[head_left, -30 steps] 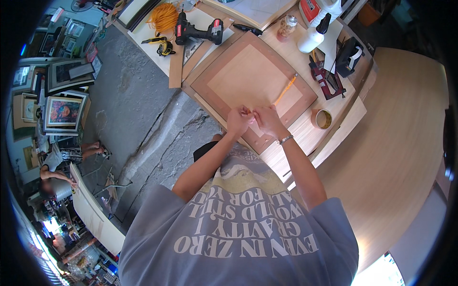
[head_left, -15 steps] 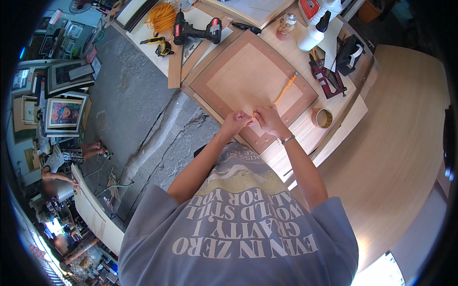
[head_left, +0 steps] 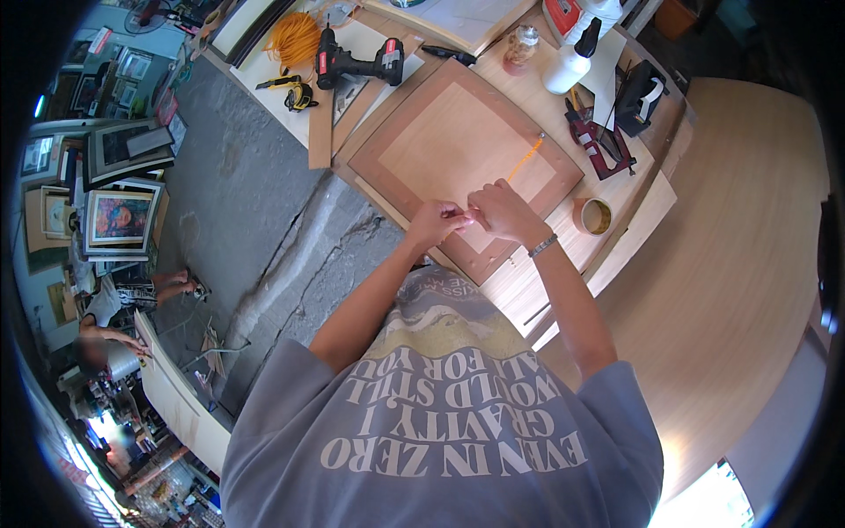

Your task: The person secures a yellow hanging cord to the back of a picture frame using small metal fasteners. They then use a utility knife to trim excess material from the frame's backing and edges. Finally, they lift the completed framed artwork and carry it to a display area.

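A framed panel (head_left: pixel 414 123) with a brown border and a paler middle lies on the workbench before me. An orange cord (head_left: pixel 526 159) runs from a small metal fixing (head_left: pixel 542 135) on its right border down toward my hands. Over the panel's near part, my right hand (head_left: pixel 504 211) is closed around the cord, knuckles up. My left hand (head_left: pixel 437 223) pinches at the cord's end beside it, fingertips almost touching those of the right. The fingers cover the piece of cord between the hands.
Behind the panel lie a cordless drill (head_left: pixel 356 67), a tape measure (head_left: pixel 300 95) and an orange cord coil (head_left: pixel 294 40). To the right stand a white bottle (head_left: pixel 565 72), a dark red tool (head_left: pixel 600 148), a tape dispenser (head_left: pixel 640 102) and a tape roll (head_left: pixel 591 216). A person (head_left: pixel 104 304) is far left.
My right hand has shifted slightly and turned, its knuckles now higher on the cord. My left fingertips have drawn together beside it, and the cord between the hands is now hidden.
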### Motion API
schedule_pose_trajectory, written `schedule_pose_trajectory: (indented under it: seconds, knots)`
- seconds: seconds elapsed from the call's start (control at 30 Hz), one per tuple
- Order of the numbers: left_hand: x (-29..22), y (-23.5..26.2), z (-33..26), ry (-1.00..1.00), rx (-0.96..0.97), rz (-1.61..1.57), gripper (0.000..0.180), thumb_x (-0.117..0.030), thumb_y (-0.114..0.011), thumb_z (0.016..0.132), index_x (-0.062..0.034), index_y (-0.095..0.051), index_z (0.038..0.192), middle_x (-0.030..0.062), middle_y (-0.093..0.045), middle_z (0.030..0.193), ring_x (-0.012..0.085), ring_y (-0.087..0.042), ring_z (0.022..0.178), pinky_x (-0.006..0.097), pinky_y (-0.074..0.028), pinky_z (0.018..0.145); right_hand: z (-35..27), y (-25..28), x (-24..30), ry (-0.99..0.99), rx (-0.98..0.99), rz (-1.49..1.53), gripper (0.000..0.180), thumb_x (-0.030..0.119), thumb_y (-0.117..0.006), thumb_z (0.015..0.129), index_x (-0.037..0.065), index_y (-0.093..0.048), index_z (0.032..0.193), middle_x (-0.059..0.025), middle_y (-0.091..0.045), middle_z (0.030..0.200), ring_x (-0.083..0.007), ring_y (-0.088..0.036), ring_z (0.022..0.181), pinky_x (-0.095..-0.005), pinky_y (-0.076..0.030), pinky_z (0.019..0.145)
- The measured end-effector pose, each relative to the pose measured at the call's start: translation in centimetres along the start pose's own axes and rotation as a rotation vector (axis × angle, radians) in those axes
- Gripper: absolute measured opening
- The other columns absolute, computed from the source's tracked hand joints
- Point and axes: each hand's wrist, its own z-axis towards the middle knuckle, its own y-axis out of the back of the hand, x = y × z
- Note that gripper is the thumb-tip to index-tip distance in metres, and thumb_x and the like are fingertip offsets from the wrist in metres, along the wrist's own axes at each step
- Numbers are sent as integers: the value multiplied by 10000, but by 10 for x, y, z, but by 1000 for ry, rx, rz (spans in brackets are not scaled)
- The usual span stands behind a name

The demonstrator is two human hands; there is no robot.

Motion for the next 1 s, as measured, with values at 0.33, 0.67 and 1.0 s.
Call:
schedule_pose_trajectory:
  seconds: [0.33, 0.67, 1.0]
  knots:
    - [-12, -8, 29, -136, 82, 130, 398, -341, -601, 1021, -13, -672, 1233, 83, -732, 1139, 176, -682, 1011, 349, -535, 871, -55, 23, -11, -365, -603, 196, 157, 197, -697, 923, 58, -688, 996, -111, -700, 972, -275, -665, 917, -433, -506, 854]
    - [-35, -106, 43, -251, -119, 607, 501, -349, -737, 893, -8, -586, 1227, 182, -675, 1111, 356, -679, 1025, 436, -546, 868, -129, -91, 45, -1105, -306, 788, 309, 197, -571, 992, -41, -590, 1188, -186, -740, 893, -254, -744, 864, -387, -578, 727]
    - [-82, -85, 4, -419, -309, 776, 731, -478, -876, 723, 21, -511, 1111, 202, -621, 1018, 377, -639, 947, 453, -531, 837, -137, -85, 56, -1098, -573, 1235, 383, 238, -678, 981, -81, -549, 1152, -159, -695, 973, -220, -730, 847, -329, -603, 687]
